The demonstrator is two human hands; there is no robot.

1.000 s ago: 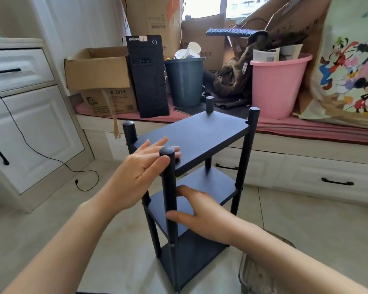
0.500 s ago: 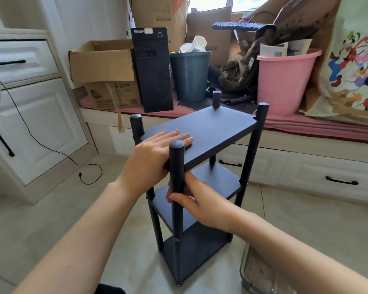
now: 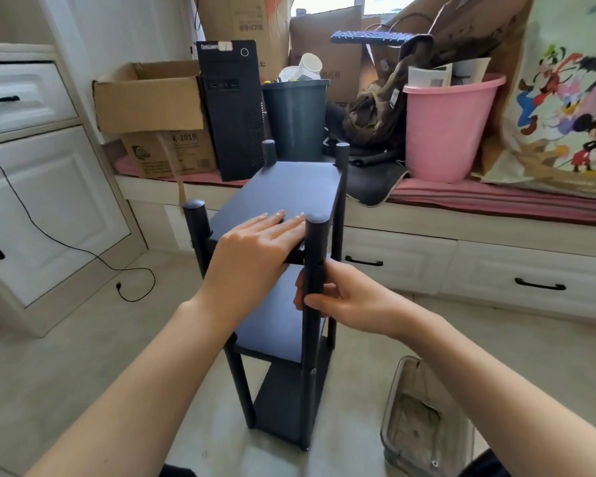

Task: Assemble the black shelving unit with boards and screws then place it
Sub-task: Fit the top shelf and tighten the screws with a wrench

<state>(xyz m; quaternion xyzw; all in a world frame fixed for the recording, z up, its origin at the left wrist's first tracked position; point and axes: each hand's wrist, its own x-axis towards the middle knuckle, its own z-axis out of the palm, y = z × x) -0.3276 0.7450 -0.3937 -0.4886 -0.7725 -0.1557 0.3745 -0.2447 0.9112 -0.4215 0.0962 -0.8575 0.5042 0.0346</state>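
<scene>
Shelving unit (image 3: 283, 191) upright on floor (image 3: 83, 356). My left hand (image 3: 252, 249) flat on top board, fingers straight; right hand (image 3: 344, 297) pinching near-right post (image 3: 314, 256).

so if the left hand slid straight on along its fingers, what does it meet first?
Probably the near-right post: the left hand lies flat on the top board, fingertips pointing right and nearly at that post. Depth is hard to judge.

Two bare forearms are seen, with no sleeves worn. No rings or watch are seen on the left hand (image 3: 252, 249) or right hand (image 3: 351, 301). Dark clothing is glimpsed at the bottom edge.
</scene>
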